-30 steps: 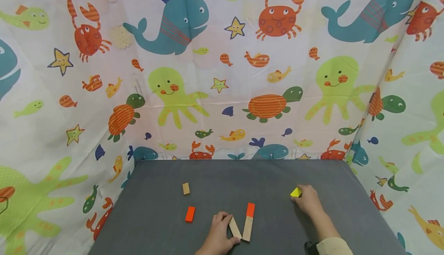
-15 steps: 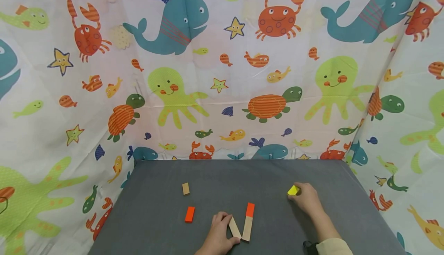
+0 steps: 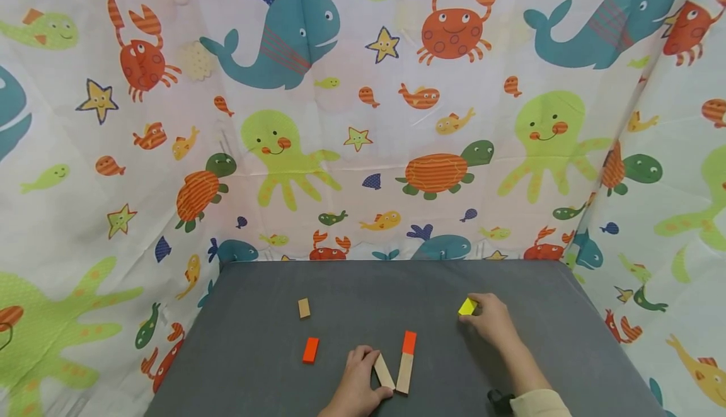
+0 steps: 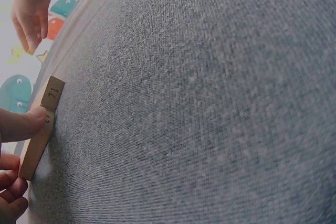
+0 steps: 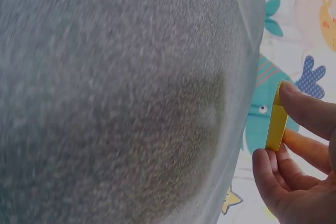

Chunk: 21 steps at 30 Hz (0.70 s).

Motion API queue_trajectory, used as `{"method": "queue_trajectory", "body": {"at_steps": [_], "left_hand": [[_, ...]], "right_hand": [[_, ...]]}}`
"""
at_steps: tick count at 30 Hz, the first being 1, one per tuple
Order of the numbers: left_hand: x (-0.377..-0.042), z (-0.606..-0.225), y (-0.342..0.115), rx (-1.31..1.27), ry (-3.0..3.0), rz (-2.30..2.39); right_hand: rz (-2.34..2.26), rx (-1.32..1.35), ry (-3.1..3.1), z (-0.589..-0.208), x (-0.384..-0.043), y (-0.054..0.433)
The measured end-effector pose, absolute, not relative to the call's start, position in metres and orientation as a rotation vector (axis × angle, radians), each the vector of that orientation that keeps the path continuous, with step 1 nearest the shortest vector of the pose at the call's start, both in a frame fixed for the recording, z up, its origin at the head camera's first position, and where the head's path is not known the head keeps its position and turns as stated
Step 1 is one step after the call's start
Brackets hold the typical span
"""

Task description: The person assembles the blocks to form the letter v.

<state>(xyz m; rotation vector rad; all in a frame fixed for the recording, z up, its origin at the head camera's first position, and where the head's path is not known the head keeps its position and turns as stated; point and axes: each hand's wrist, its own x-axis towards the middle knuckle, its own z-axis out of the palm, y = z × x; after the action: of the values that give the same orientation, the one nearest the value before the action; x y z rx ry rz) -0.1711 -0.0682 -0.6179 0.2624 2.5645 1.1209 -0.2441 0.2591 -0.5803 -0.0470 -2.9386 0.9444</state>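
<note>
Yellow triangular block (image 3: 467, 307): pinched by your right fingers (image 5: 310, 151). Wooden block (image 3: 384, 371) on table (image 3: 255, 379): your left fingers (image 4: 17, 189), part-spread, grip both ends.

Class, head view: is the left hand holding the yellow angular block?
No, the right hand pinches the yellow block; the left hand holds a pale rectangular wooden block.

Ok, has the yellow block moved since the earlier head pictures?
Yes: in the head view, the right hand holds the yellow block farther left and slightly higher in frame, judged against the gray table.
</note>
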Motion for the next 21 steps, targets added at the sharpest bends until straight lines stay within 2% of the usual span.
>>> {"method": "queue_trajectory", "body": {"at_steps": [21], "left_hand": [[-0.17,-0.617,-0.069,0.282,2.575,1.113]], "right_hand": [[1.025,0.003,-2.931,-0.589,-0.248,0.233]]}}
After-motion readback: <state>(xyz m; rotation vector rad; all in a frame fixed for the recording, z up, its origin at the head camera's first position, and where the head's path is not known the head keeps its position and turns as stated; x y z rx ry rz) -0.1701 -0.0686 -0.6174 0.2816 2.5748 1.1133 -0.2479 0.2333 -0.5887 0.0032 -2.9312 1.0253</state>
